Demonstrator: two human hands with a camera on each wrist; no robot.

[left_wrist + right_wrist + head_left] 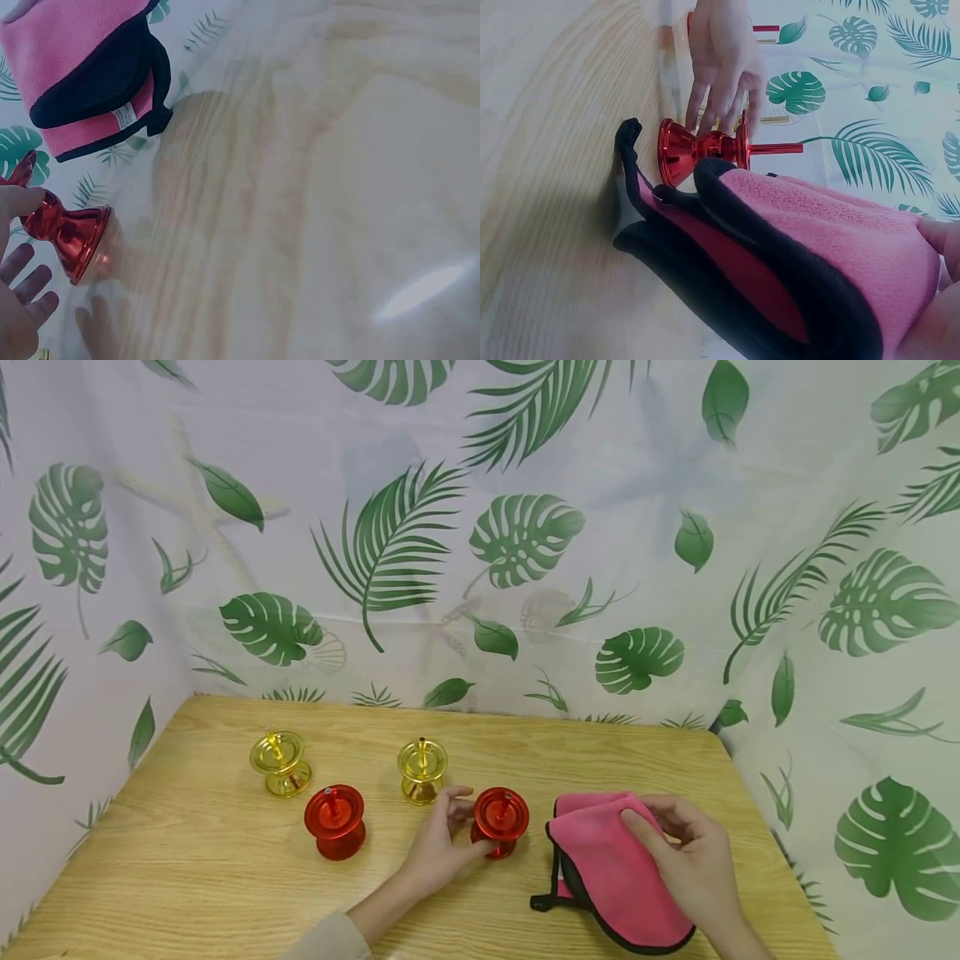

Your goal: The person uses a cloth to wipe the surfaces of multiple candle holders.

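My left hand [442,852] holds a shiny red candle holder [501,814] that stands upright at the centre right of the table. Its thumb lies across the narrow neck, with the fingers on the far left side. In the right wrist view this holder [705,150] shows a flared base, a dish and a thin central post. My right hand [693,852] grips a folded pink cloth [618,868] with black edging by its upper part. A black loop [551,902] hangs from the cloth's left side, and a white label [124,115] shows in the left wrist view.
A second red candle holder [335,822] stands left of my left hand. Two gold candle holders, one at the far left [281,764] and one behind my left hand [422,770], stand farther back. Leaf-printed sheeting [420,677] surrounds the wooden table [187,877].
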